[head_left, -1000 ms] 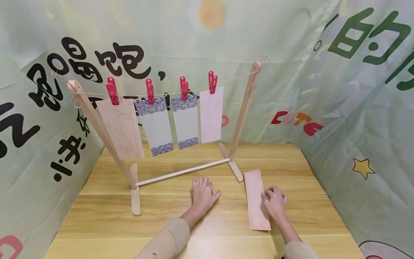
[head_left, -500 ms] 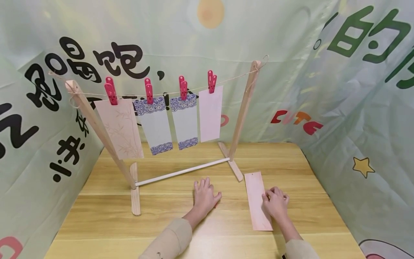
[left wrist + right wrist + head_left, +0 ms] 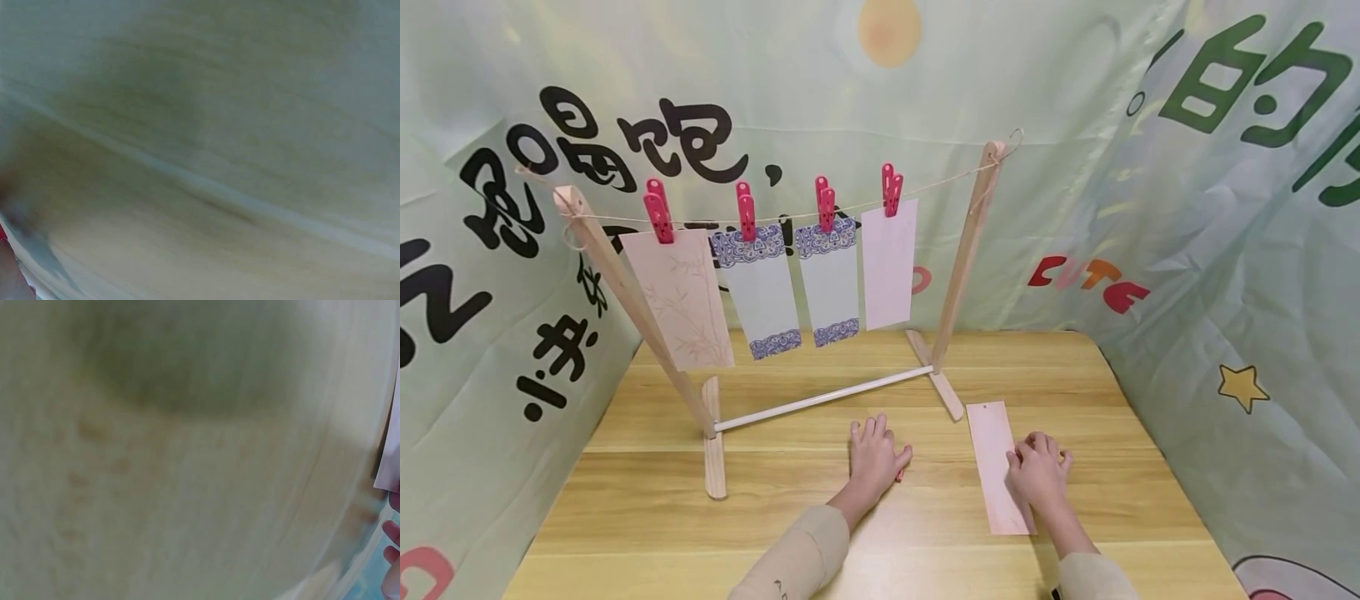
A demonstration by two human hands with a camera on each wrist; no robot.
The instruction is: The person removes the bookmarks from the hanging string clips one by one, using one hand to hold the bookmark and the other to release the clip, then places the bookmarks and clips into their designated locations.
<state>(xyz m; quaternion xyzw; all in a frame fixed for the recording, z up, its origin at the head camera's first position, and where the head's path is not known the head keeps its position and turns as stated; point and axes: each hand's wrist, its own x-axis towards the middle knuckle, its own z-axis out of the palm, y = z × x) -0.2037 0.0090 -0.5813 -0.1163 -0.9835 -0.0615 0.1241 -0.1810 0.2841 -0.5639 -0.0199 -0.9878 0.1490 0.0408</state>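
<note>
Pink paper strip [image 3: 993, 467] is laid on the wooden table [image 3: 1120, 508], right of the clothesline stand [image 3: 823, 398], on which four paper cards [image 3: 830, 279] are hung. Its near end has been swung slightly rightward; its right edge appears to be pinched by the right hand [image 3: 1041, 475]. The left hand [image 3: 872, 460] is kept nearly in place, fingers bent to the table; whether the red clothespin [image 3: 900, 476], newly showing below its thumb, is gripped cannot be told. Little is judged to be advanced: the strip is off the line, unpegged.
</note>
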